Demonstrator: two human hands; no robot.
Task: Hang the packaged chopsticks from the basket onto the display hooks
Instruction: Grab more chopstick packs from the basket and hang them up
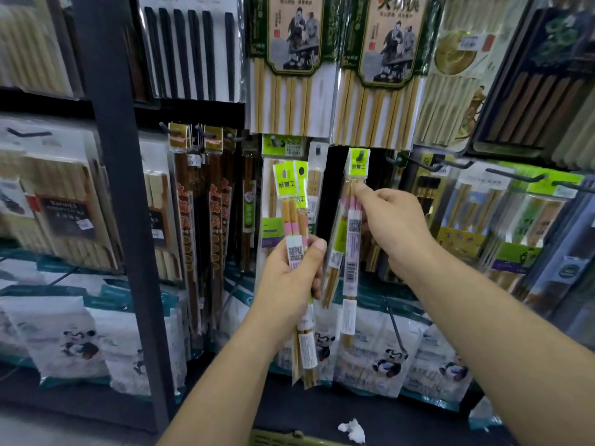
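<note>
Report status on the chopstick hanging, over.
Left hand grips spare packs. Right hand pinches one pack, header at the hook. Nothing blocks that hook.

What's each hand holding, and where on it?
Left hand grips a bundle of chopstick packs around mid-length. Right hand pinches one pack just below its green header.
</note>
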